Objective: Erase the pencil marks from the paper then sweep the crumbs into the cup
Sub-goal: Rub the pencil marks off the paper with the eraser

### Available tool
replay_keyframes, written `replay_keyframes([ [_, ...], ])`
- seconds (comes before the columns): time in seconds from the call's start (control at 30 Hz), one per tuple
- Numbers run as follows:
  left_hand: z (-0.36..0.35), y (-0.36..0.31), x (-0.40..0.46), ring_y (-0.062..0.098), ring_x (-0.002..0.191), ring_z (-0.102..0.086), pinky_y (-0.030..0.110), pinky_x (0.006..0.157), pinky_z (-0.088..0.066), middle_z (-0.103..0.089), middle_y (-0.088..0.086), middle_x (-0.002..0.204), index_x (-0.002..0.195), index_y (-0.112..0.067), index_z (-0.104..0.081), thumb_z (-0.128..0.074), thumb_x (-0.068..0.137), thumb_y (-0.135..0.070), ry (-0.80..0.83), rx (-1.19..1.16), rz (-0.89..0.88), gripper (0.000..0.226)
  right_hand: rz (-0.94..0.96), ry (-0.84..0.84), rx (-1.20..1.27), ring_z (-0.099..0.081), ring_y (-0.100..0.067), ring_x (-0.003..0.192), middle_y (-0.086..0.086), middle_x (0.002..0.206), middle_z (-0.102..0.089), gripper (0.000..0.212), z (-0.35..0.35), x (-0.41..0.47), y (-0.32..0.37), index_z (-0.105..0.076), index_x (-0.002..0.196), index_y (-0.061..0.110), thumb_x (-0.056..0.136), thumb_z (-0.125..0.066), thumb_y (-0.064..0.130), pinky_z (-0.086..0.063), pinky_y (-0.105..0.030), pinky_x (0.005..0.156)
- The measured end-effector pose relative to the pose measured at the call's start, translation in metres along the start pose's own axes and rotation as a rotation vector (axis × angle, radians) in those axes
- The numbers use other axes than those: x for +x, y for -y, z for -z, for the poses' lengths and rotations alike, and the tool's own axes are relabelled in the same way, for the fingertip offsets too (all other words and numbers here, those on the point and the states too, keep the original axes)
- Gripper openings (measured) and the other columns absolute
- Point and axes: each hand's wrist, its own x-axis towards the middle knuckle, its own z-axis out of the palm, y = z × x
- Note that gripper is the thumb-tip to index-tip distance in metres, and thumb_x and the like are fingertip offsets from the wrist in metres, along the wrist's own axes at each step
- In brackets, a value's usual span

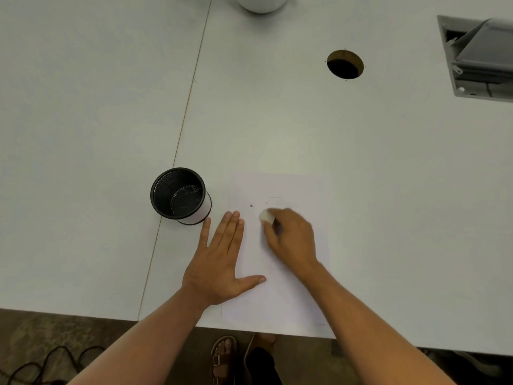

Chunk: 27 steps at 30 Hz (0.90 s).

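Observation:
A white sheet of paper lies at the near edge of the white table. Faint pencil marks and a small dark speck show on its upper part. My right hand pinches a white eraser against the paper just below the marks; the hand is motion-blurred. My left hand lies flat with straight fingers on the paper's left edge, thumb spread across the sheet. A black mesh cup stands upright to the left of the paper, near my left fingertips.
A round cable hole lies in the table at the back right. A grey open cable box sits at the far right. A white rounded object stands at the back edge. A table seam runs left of the cup.

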Motion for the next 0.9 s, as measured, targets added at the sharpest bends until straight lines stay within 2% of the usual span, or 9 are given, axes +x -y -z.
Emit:
replay_keyframes([
  [0.1, 0.000, 0.000, 0.000, 0.027, 0.158, -0.002, 0.063, 0.122, -0.011, -0.006, 0.015, 0.170, 0.159, 0.001, -0.013, -0.028, 0.087, -0.088, 0.002, 0.002, 0.011, 0.115, -0.104, -0.084, 0.017, -0.060, -0.017, 0.070, -0.003, 0.079, -0.067, 0.015, 0.009, 0.040, -0.008, -0.068, 0.086, 0.011, 0.089, -0.060, 0.023, -0.042, -0.025, 0.060],
  [0.17, 0.001, 0.000, 0.000, 0.027, 0.158, -0.001, 0.063, 0.122, -0.011, -0.005, 0.014, 0.170, 0.159, 0.000, -0.013, -0.028, 0.087, -0.088, 0.007, -0.002, 0.014, 0.115, -0.103, -0.098, 0.019, -0.060, -0.019, 0.069, -0.004, 0.077, -0.066, 0.014, 0.008, 0.041, -0.005, -0.067, 0.085, 0.009, 0.088, -0.059, 0.019, -0.046, -0.029, 0.060],
  [0.3, 0.001, 0.000, 0.000, 0.027, 0.158, -0.002, 0.063, 0.121, -0.013, -0.006, 0.015, 0.170, 0.159, 0.000, -0.014, -0.028, 0.087, -0.088, 0.007, -0.003, 0.008, 0.114, 0.020, -0.013, 0.023, -0.061, -0.017, 0.070, -0.002, 0.080, -0.067, 0.016, -0.003, -0.013, 0.008, -0.069, 0.100, 0.013, 0.087, -0.063, 0.019, -0.041, -0.021, 0.062],
  [0.37, 0.000, 0.001, 0.000, 0.027, 0.158, -0.003, 0.064, 0.121, -0.014, -0.007, 0.015, 0.170, 0.159, 0.000, -0.015, -0.028, 0.087, -0.088, 0.002, -0.010, 0.002, 0.114, 0.041, 0.019, 0.038, -0.062, -0.015, 0.070, 0.000, 0.082, -0.068, 0.020, -0.005, -0.029, 0.009, -0.069, 0.103, 0.013, 0.086, -0.065, 0.022, -0.044, -0.022, 0.061],
  [0.5, 0.001, -0.001, 0.001, 0.028, 0.157, -0.004, 0.065, 0.121, -0.016, -0.008, 0.016, 0.169, 0.159, 0.001, -0.015, -0.028, 0.087, -0.087, 0.007, -0.009, 0.004, 0.114, -0.032, -0.053, 0.043, -0.061, -0.018, 0.068, -0.002, 0.077, -0.067, 0.011, 0.002, 0.007, 0.004, -0.069, 0.091, 0.013, 0.086, -0.065, 0.022, -0.043, -0.023, 0.059],
  [0.63, 0.002, -0.001, 0.001, 0.028, 0.158, -0.003, 0.065, 0.121, -0.015, -0.006, 0.015, 0.170, 0.159, 0.001, -0.013, -0.028, 0.087, -0.088, 0.015, -0.006, 0.010, 0.115, -0.086, -0.114, 0.061, -0.062, -0.018, 0.073, -0.003, 0.085, -0.069, 0.014, 0.005, 0.039, 0.000, -0.070, 0.096, 0.013, 0.090, -0.060, 0.021, -0.045, -0.025, 0.064],
  [0.83, 0.001, 0.000, 0.001, 0.028, 0.157, -0.005, 0.065, 0.121, -0.015, -0.009, 0.015, 0.169, 0.159, 0.001, -0.016, -0.028, 0.087, -0.088, 0.000, -0.003, 0.005, 0.114, 0.056, 0.014, 0.062, -0.061, -0.016, 0.070, -0.001, 0.081, -0.068, 0.016, -0.005, -0.019, 0.011, -0.069, 0.100, 0.013, 0.086, -0.065, 0.020, -0.049, -0.026, 0.062],
  [0.9, 0.000, -0.001, 0.001, 0.028, 0.157, -0.005, 0.065, 0.121, -0.014, -0.010, 0.016, 0.169, 0.158, 0.002, -0.017, -0.028, 0.087, -0.087, -0.008, -0.002, 0.003, 0.114, 0.039, -0.011, 0.050, -0.061, -0.016, 0.070, -0.001, 0.079, -0.068, 0.014, -0.002, -0.005, 0.006, -0.070, 0.096, 0.014, 0.085, -0.065, 0.021, -0.047, -0.026, 0.061],
])
